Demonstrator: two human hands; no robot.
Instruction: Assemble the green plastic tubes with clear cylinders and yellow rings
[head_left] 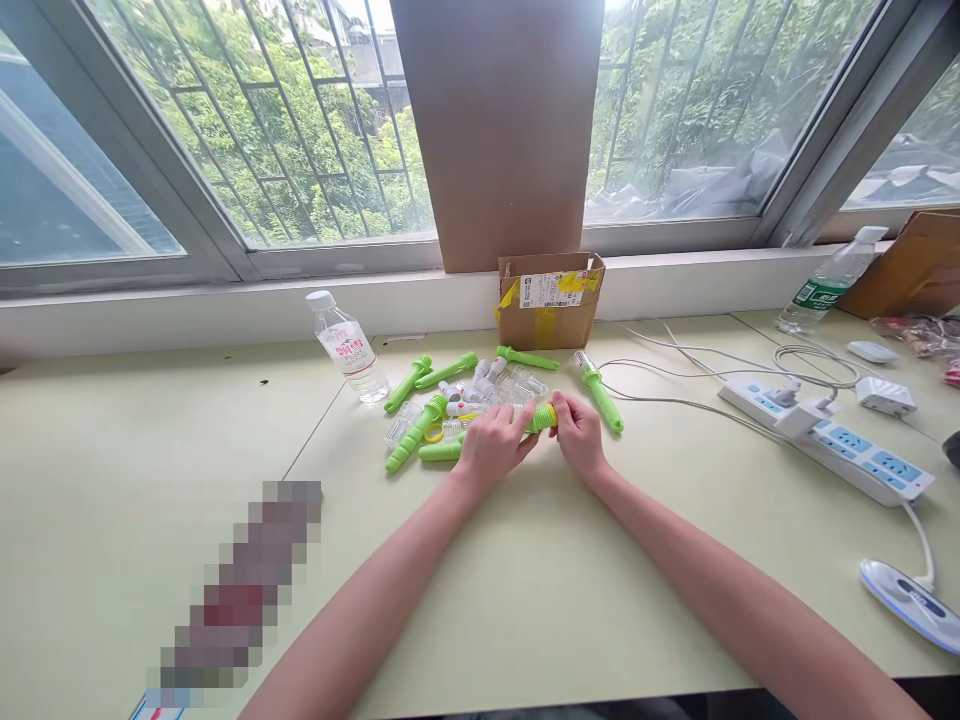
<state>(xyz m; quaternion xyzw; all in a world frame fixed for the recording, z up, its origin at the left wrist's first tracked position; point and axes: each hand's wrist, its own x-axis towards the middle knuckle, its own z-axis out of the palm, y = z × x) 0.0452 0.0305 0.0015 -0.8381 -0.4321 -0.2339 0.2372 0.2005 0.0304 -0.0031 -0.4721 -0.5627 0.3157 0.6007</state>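
Note:
Between my hands is a green threaded tube [538,418] with a yellow ring [553,414] at its right end. My left hand [493,442] is closed round the tube from the left. The fingers of my right hand [577,434] pinch the yellow ring end. Just beyond my left hand lie several green tubes [411,436], clear plastic caps [403,424], small white parts [480,372] and a loose yellow ring [434,433]. To the right of the pile, a green tube with a clear cap and a white part fitted on it [598,392] lies apart.
A water bottle [349,348] stands left of the pile, an open cardboard box [551,312] behind it. On the right are a white power strip [825,440] with cables, an adapter [886,396] and another bottle [831,281]. A blurred patch [247,590] covers something at left.

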